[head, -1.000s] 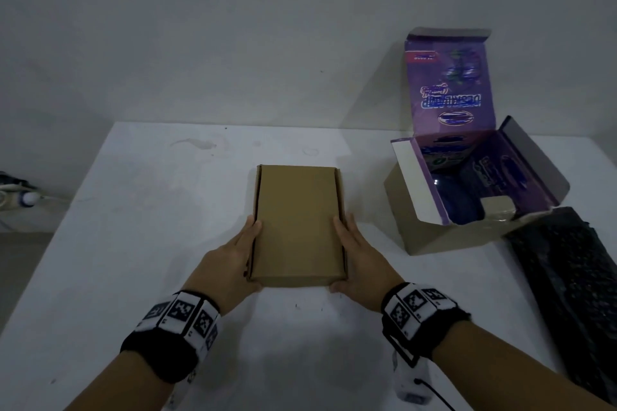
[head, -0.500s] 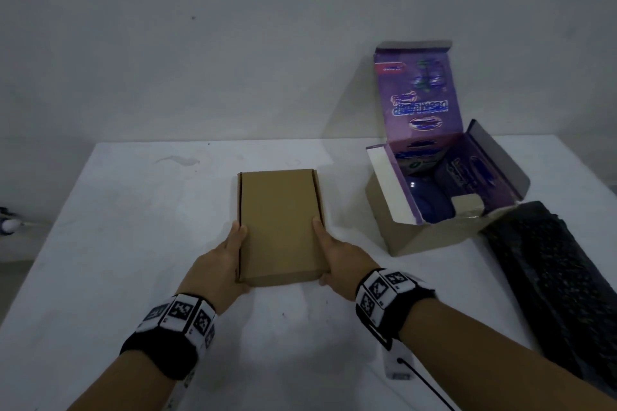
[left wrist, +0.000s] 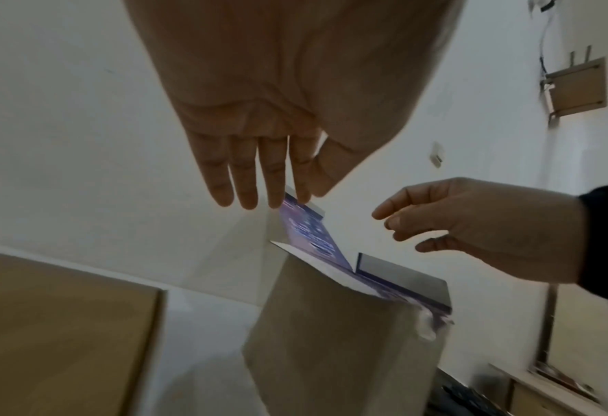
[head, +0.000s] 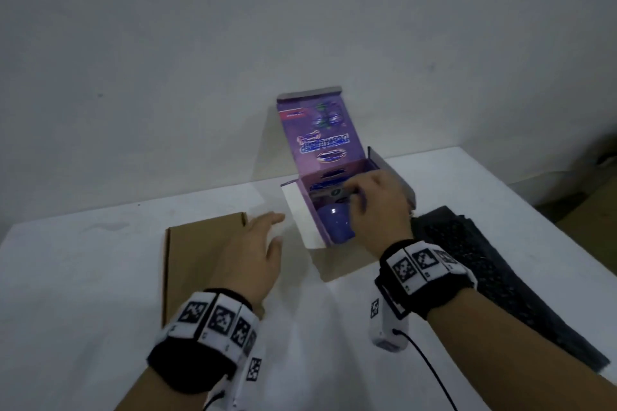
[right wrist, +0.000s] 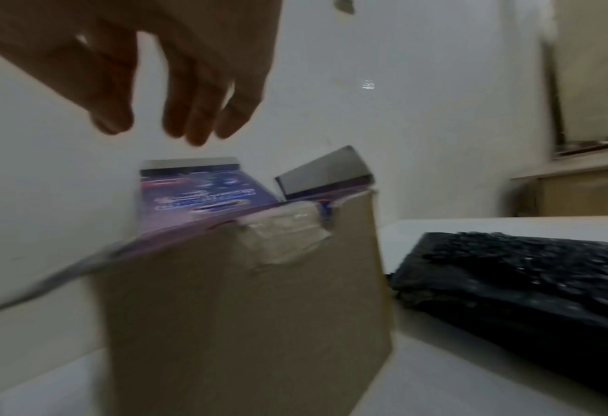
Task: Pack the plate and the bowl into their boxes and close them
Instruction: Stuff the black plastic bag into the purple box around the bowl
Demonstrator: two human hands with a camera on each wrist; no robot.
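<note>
A flat brown cardboard box (head: 197,264) lies with its lid down on the left of the white table (head: 83,277); what it holds is hidden. My left hand (head: 275,228) hovers over its right edge with straight fingers, holding nothing. To the right stands the open purple-lined box (head: 337,264), lid flap (head: 317,133) upright, with the blue bowl (head: 335,222) inside. My right hand (head: 355,200) hangs over the opening, fingers loosely curled and empty. The right wrist view shows those fingers (right wrist: 195,132) above the box (right wrist: 241,309).
A black bubbly sheet (head: 494,277) lies on the table right of the bowl box, touching its corner. A grey wall (head: 233,43) rises just behind the table. The box's side flaps (head: 297,213) stick out left and right. Bare table lies in front of both boxes.
Both hands let go of the flat brown box and moved right. The right hand now hangs over the open bowl box, and the left hand trails toward it. My head turned right too.
</note>
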